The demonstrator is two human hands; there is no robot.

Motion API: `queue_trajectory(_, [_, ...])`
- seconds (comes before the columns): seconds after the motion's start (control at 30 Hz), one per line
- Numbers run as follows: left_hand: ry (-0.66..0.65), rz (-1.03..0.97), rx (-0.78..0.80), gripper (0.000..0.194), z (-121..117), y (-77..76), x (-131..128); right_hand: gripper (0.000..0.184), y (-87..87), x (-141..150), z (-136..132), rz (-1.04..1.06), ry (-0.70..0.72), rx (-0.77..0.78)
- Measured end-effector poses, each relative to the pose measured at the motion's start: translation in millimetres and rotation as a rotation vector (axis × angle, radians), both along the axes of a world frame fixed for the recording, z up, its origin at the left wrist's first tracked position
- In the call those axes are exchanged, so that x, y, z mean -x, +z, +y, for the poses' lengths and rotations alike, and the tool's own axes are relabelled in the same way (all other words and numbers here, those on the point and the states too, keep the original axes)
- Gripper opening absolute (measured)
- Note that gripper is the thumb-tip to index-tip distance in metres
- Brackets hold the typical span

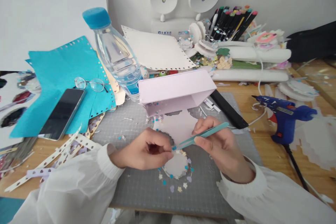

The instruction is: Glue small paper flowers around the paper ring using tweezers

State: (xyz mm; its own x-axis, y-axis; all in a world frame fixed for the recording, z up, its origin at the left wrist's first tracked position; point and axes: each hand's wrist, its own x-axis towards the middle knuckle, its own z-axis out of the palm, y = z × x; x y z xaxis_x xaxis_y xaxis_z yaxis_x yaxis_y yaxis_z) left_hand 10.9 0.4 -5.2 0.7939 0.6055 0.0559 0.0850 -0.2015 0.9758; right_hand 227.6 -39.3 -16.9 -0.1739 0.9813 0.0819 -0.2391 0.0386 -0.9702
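My right hand (219, 147) pinches a pair of light teal tweezers (203, 135), whose tips point left toward my other hand. My left hand (148, 149) is closed, thumb and fingertips together at the edge of a small round white paper piece (176, 165). What those fingertips hold is too small to make out. A string of tiny blue, lilac and cream paper flowers (172, 188) curves around the round piece. Just behind lies a larger pale paper piece with a scalloped edge (174, 126). Beyond it stands an open lilac paper box (177, 91) on its side.
A grey cutting mat (141, 189) covers the middle of the wooden table. At left are a phone (63, 113), glasses (90, 84), blue paper (60, 59) and punched strips (42, 172). A water bottle (117, 54) stands behind; a blue glue gun (285, 115) and its cord lie at right.
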Motion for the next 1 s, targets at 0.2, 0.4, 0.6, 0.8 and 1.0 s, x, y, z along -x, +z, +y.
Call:
queue_trajectory(0.2, [-0.001,-0.007,0.002,0.029,-0.5,-0.7,0.2,0.006,-1.1,-0.2,1.8,-0.004,0.005,0.033])
queue_trajectory(0.4, [-0.004,0.0,0.005,0.03,-0.3,0.1,0.0,0.006,1.2,0.6,0.2,-0.038,0.021,0.037])
queue_trajectory(0.6, [-0.019,0.007,0.015,0.031,-0.2,-0.5,1.1,0.007,1.1,2.1,1.0,-0.036,0.0,0.045])
queue_trajectory(0.8, [-0.055,-0.012,-0.022,0.034,1.5,-1.5,0.9,0.008,3.2,2.2,0.5,-0.038,-0.001,0.062])
queue_trajectory(1.0, [-0.055,0.0,-0.03,0.032,0.4,-1.0,1.9,0.008,3.7,2.2,-0.3,-0.033,-0.003,0.073])
